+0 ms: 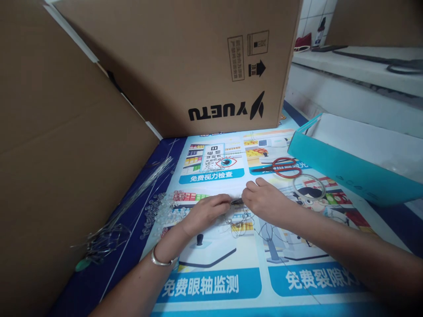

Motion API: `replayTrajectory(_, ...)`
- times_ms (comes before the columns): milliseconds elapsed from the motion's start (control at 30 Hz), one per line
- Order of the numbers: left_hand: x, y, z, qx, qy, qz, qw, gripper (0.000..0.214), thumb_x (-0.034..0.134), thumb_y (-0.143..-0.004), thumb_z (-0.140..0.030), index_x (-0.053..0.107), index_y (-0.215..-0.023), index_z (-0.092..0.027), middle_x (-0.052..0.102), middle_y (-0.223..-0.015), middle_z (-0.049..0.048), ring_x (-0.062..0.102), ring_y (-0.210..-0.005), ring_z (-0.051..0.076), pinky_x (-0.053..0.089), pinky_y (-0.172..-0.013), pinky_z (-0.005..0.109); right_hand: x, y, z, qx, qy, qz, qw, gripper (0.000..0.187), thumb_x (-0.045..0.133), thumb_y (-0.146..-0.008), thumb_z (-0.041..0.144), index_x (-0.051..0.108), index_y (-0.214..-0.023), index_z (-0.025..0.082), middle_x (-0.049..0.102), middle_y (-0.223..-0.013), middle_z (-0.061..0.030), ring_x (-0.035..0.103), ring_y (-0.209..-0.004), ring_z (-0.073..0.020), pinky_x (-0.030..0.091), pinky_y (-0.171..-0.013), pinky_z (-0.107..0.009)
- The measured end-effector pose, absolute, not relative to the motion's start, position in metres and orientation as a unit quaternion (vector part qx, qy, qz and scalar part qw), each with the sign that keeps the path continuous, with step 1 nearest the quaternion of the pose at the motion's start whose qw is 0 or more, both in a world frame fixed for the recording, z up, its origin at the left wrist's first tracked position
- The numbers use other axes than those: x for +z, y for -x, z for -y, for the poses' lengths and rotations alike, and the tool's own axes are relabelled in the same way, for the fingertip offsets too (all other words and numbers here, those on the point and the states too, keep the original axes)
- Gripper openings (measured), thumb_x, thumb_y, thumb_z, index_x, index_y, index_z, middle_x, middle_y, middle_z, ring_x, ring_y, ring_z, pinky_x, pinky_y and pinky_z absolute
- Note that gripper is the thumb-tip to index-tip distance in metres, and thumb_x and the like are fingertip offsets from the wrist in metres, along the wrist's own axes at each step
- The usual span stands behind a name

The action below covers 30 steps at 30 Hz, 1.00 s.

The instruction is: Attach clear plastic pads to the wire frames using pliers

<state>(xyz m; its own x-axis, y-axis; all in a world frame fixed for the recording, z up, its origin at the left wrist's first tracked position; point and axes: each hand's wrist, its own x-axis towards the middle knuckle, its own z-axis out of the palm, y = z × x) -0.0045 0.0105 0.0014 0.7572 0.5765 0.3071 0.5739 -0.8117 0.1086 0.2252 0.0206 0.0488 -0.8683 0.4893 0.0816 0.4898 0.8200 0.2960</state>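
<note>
My left hand (209, 210), with a silver bangle (161, 259) on the wrist, is closed with its fingertips pinched together. Facing it, my right hand (263, 200) is curled into a pinch as well. A small dark piece (236, 201) shows between the two sets of fingertips; its kind is too small to tell, and the fingers cover its ends. Just below the hands, thin looped wires with clear beads (243, 224) spread over the printed sheet. Left of my left hand lies a loose heap of clear beads (161, 213).
Red-handled scissors (284, 168) and a clear ring-shaped coil (309, 187) lie beyond my right hand. A teal box (343, 163) stands at right. Cardboard walls (172, 66) rise at the back and left. A bundle of thin wires (142, 187) lies along the left side.
</note>
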Motion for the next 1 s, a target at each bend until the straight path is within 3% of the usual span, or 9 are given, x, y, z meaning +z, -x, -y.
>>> replayTrajectory(667, -0.007, 0.008, -0.010, 0.172, -0.932, -0.320, 0.021, 0.024, 0.039, -0.086, -0.011, 0.055, -0.101, -0.019, 0.056, -0.114, 0.0057, 0.056, -0.100, 0.015, 0.050, -0.081, 0.028, 0.032, -0.234, -0.030, -0.112, 0.288, 0.950, 0.039, 0.019, 0.040, -0.088, 0.013, 0.057, -0.082, 0.014, 0.056, -0.079, -0.0072, 0.040, -0.085, -0.0206, 0.022, -0.070, -0.034)
replayTrajectory(1000, -0.006, 0.007, -0.011, 0.168, -0.937, -0.307, 0.009, 0.024, 0.037, -0.086, -0.012, 0.056, -0.099, -0.019, 0.056, -0.114, 0.0052, 0.057, -0.099, 0.015, 0.051, -0.077, 0.025, 0.037, -0.234, -0.033, -0.115, 0.256, 0.958, 0.051, 0.021, 0.038, -0.089, 0.014, 0.056, -0.078, 0.015, 0.054, -0.075, -0.0053, 0.040, -0.082, -0.0202, 0.022, -0.068, -0.034)
